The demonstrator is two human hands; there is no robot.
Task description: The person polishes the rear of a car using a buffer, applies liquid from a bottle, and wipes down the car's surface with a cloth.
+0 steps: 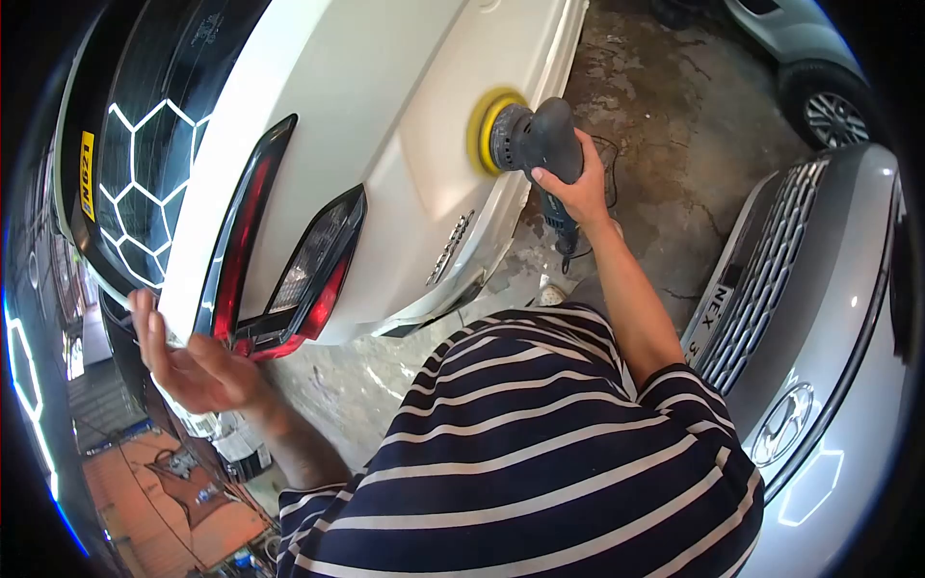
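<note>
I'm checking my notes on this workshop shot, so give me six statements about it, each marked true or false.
1. The right hand grips a polisher. True.
2. The polisher's pad is blue. False: it is yellow.
3. The left hand also grips the polisher. False: it is open, away from the tool.
4. The pad faces a white car. True.
5. A grille shows at the right of the picture. True.
6. The wearer's shirt is plain. False: it is striped.

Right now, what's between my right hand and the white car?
The polisher, as the head view shows: your right hand grips it, and its yellow pad faces the white car.
</note>
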